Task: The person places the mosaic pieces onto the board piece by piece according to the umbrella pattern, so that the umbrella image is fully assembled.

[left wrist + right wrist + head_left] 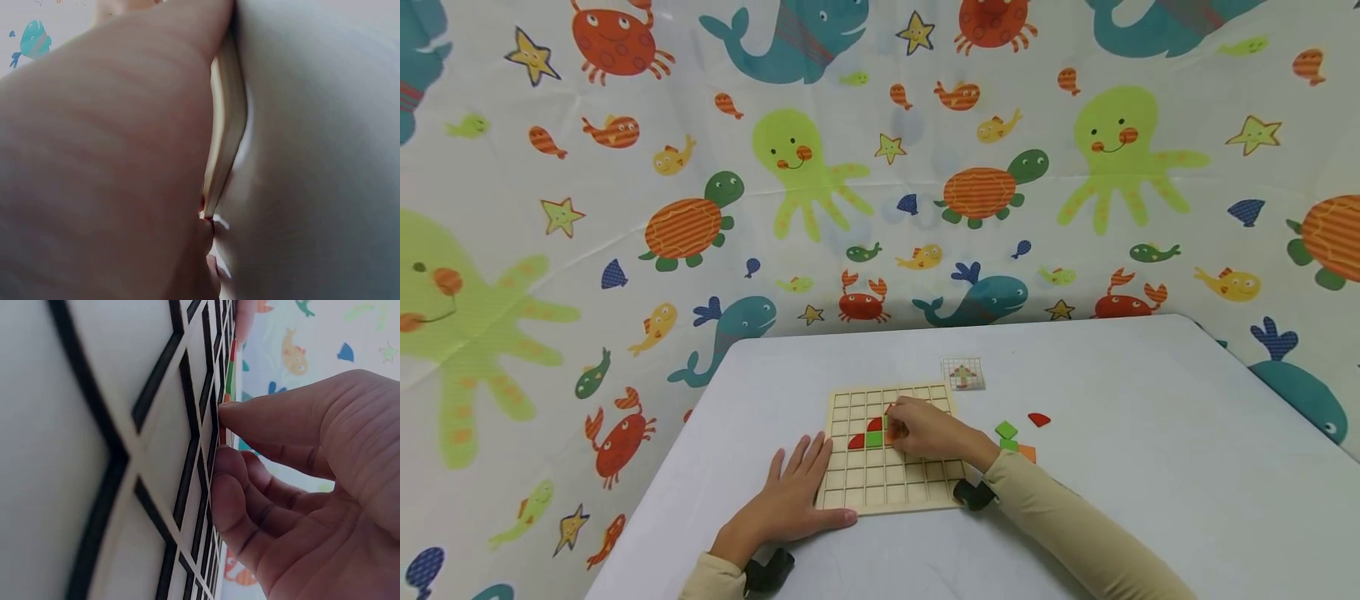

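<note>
A wooden grid board (pixel 865 492) lies on the white table. On it sit a red quarter-round tile (pixel 857 442), a green square tile (pixel 874 438) and another red tile (pixel 875 424). My right hand (pixel 921 429) reaches over the board from the right and partly covers further tiles. Its thumb and fingers pinch an orange tile (pixel 224 428) at the grid in the right wrist view. My left hand (pixel 797 492) lies with spread, straight fingers along the board's left side, the thumb by the front left corner. In the left wrist view the board's edge (pixel 226 125) shows beside the hand.
Right of the board lie loose tiles: a green one (pixel 1006 430), a red one (pixel 1039 419) and an orange one (pixel 1028 452). A small pattern card (pixel 970 382) lies behind the board's right corner. A curtain with sea animals (pixel 865 275) hangs behind the table.
</note>
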A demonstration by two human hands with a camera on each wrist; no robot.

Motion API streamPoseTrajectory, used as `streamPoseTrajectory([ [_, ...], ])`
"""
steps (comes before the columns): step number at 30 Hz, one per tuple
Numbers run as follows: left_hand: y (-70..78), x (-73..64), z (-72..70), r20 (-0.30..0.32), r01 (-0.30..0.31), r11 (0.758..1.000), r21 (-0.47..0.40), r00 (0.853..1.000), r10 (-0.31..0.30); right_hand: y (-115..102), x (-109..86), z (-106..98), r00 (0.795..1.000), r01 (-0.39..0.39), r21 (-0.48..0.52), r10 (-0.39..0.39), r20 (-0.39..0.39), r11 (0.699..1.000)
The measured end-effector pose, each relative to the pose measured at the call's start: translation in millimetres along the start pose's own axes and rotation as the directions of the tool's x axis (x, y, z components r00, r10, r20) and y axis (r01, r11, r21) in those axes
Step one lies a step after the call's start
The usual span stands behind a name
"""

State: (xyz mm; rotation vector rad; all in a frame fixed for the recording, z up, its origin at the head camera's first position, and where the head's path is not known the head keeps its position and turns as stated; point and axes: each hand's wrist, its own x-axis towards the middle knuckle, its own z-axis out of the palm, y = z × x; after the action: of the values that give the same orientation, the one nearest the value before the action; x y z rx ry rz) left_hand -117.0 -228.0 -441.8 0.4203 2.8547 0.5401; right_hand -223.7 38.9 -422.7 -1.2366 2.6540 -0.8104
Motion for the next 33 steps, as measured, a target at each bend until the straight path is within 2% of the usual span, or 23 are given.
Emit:
streamPoseTrajectory([
  [10,-3.0,1.4,-2.1,-0.020,-0.036,0.998,-0.050,0.999,0.035,0,1.2,-8,1.000,0.013,0.015,-0.013,0.009,1.000],
  [17,0.2,4.5,-6.1,-0.013,-0.009,1.000,-0.007,1.000,0.008,1,-0.9,-23,0.999,0.033,0.049,-0.033,0.009,0.998],
  [22,1.9,4.8,-5.9,-0.009,0.001,1.000,-0.008,1.000,-0.001,6,-9.7,-39,0.999,0.045,0.058,-0.044,-0.020,0.997],
  [27,1.8,1.9,-2.9,-0.008,0.017,1.000,-0.011,1.000,-0.017,12,-23.1,-55,0.999,0.012,0.087,-0.009,-0.039,0.996],
  [33,0.8,-2.9,3.2,0.001,0.047,0.998,-0.031,0.999,-0.047,23,-39.8,-71,0.998,-0.066,0.100,0.068,-0.015,0.993],
])
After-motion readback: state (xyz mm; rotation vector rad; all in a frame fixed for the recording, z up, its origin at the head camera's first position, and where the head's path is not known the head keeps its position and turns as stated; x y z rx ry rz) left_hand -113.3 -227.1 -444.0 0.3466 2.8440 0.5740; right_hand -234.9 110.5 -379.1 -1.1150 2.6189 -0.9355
